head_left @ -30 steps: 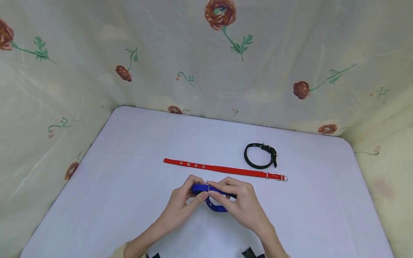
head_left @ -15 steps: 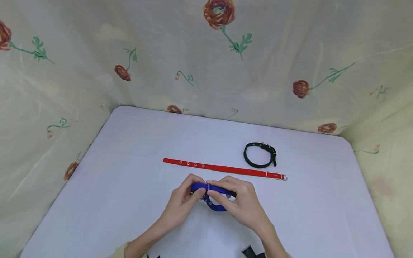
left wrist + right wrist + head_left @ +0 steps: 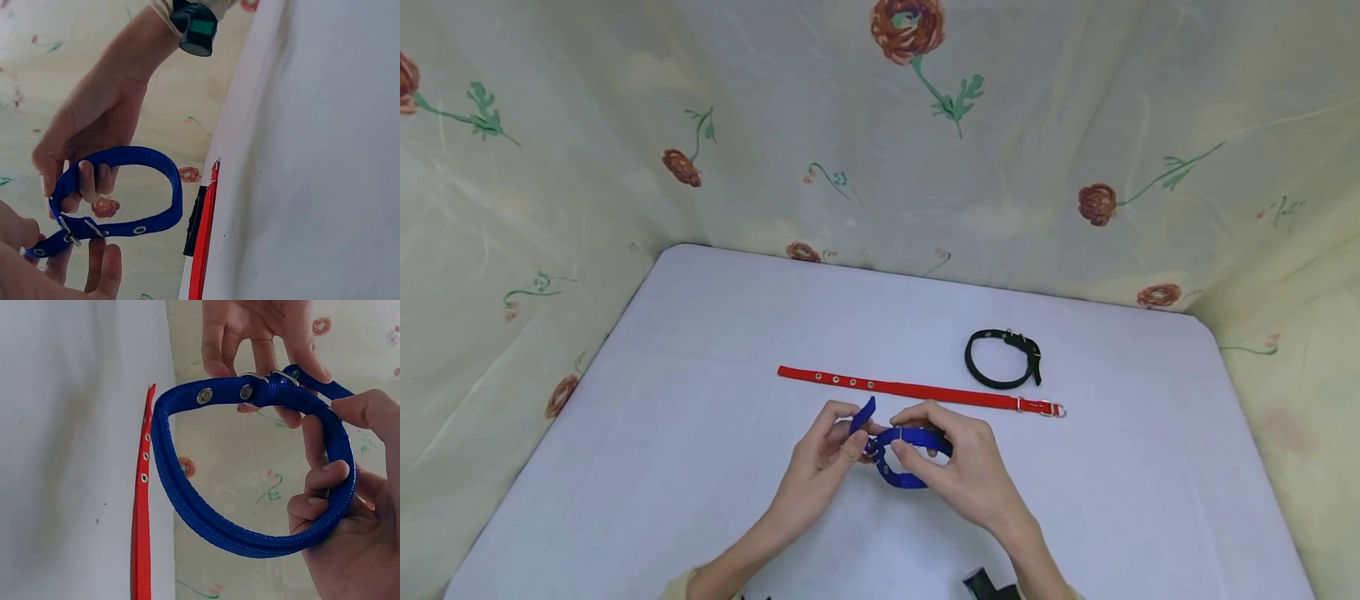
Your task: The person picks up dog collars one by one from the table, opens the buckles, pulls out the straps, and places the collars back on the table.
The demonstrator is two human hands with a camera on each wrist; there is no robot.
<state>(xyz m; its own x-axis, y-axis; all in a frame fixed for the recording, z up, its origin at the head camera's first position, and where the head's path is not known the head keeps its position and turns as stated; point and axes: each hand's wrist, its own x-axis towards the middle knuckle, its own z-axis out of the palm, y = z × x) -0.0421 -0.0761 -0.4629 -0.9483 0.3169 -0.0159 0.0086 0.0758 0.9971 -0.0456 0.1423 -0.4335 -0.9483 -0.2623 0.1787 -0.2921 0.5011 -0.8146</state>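
A blue pet collar, bent into a loop, is held up over the table between both hands. My left hand grips it at the metal buckle; the strap's loose tip sticks up past the left fingers. With thumb and fingers, my right hand holds the loop's other side near a metal keeper. Metal eyelets show along the strap in the right wrist view. The right fingers reach through the loop in the left wrist view.
Beyond the hands, a red collar lies stretched out flat on the white table. Behind its right part lies a black collar buckled into a ring. Flowered cloth hangs around the table's back and sides.
The blue strap ran flat between both hands through the metal keeper; now its tip points up at the left fingers, apart from the keeper, which has shifted right with the right fingertips.
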